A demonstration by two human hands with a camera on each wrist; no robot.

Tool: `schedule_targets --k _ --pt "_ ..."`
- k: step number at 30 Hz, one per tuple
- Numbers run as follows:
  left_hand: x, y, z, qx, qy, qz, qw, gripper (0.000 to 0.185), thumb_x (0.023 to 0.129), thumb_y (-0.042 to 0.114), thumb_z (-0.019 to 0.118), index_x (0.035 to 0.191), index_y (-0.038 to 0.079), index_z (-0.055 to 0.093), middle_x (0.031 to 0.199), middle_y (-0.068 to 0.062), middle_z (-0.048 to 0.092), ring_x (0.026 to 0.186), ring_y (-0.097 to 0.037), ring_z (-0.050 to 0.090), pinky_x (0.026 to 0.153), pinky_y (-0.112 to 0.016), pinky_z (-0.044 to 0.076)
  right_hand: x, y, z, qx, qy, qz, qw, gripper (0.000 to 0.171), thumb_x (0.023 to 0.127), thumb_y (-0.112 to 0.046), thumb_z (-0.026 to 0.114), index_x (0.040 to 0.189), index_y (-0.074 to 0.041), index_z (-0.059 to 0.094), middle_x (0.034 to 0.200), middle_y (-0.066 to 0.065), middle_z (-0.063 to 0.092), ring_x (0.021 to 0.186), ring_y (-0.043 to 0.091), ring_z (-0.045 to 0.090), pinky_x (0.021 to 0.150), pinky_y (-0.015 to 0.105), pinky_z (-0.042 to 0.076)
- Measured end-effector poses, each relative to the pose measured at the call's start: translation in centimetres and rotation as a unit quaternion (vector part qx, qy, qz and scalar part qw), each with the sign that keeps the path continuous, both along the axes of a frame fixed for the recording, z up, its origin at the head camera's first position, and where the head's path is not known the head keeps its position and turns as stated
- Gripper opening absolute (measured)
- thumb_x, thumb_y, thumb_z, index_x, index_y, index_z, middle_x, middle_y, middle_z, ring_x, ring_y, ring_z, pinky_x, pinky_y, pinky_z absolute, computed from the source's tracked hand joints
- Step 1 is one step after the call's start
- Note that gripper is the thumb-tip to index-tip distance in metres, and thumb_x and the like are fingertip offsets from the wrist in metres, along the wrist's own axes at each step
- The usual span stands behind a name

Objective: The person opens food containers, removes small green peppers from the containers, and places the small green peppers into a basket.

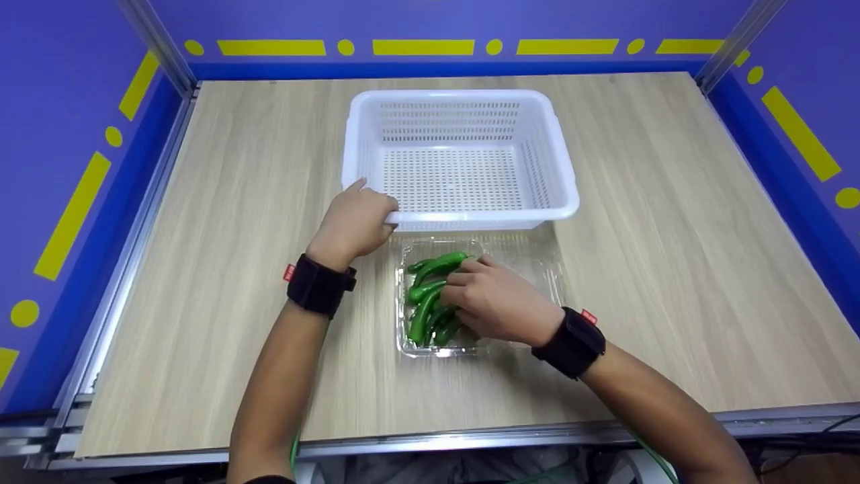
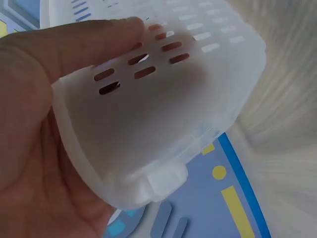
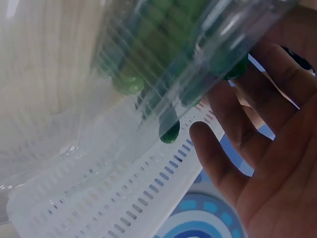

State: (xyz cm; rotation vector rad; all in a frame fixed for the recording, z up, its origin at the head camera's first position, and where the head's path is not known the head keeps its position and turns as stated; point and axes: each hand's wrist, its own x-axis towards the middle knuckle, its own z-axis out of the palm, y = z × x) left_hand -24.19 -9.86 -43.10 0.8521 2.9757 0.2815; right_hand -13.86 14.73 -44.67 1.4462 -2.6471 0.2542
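A white plastic basket [image 1: 463, 216] with slotted walls stands at the table's middle, nothing lying on its floor. My left hand [image 1: 356, 222] grips its near left corner; in the left wrist view the thumb [image 2: 99, 42] lies inside the wall. Just in front of the basket sits a clear plastic box [image 1: 440, 353], with several green chili peppers [image 1: 423, 316] in its left half. Over these peppers is my right hand [image 1: 500, 302], fingertips right at them. The right wrist view shows its fingers [image 3: 237, 119] loosely bent and spread beside the box wall, which partly hides the fingertips.
The wooden table [image 1: 255, 168] extends to both sides of the basket and box. Blue panels [image 1: 430, 27] with yellow marks stand behind and at the sides. A metal rail [image 1: 470, 438] runs along the near edge.
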Motion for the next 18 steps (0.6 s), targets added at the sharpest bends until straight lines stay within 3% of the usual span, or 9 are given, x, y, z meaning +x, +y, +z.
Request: schedule_targets --k 3,6,11,18 --pt "0.1 -0.2 -0.3 0.015 0.008 -0.015 0.9997 0.009 0.095 0.014 0.065 0.094 0.008 0.072 0.091 -0.007 0.076 0.092 -0.03 0.072 0.107 -0.049 0.045 0.0 0.1 0.2 -0.01 -0.009 0.002 1.0 0.012 0.084 -0.01 0.073 0.093 -0.018 0.07 0.091 -0.004 0.068 0.092 0.021 0.061 0.078 0.037 0.048" --pt "0.1 -0.4 -0.8 0.036 0.01 -0.04 0.9985 0.009 0.096 0.011 0.063 0.1 0.012 0.071 0.099 -0.004 0.077 0.092 -0.028 0.072 0.091 -0.049 0.051 -0.1 0.4 0.4 -0.012 -0.026 0.008 1.0 0.014 0.083 -0.011 0.074 0.094 -0.017 0.069 0.092 -0.004 0.067 0.091 0.021 0.062 0.081 0.038 0.051" --pt "0.0 -0.3 -1.2 0.056 0.013 -0.058 0.9967 0.014 0.094 0.007 0.061 0.102 0.015 0.069 0.102 0.0 0.076 0.091 -0.026 0.072 0.085 -0.048 0.053 -0.5 1.0 0.8 -0.022 -0.053 0.016 0.998 0.013 0.084 -0.011 0.075 0.095 -0.016 0.069 0.091 -0.003 0.067 0.089 0.02 0.062 0.085 0.038 0.053" --pt "-0.2 0.1 -0.7 0.029 -0.005 -0.041 0.9987 0.015 0.09 0.005 0.062 0.099 0.015 0.069 0.095 -0.001 0.075 0.081 -0.026 0.068 0.08 -0.048 0.051 -1.2 2.6 2.3 -0.061 -0.059 0.013 0.996 0.015 0.084 -0.013 0.077 0.097 -0.015 0.069 0.091 -0.005 0.068 0.084 0.016 0.06 0.077 0.034 0.051"
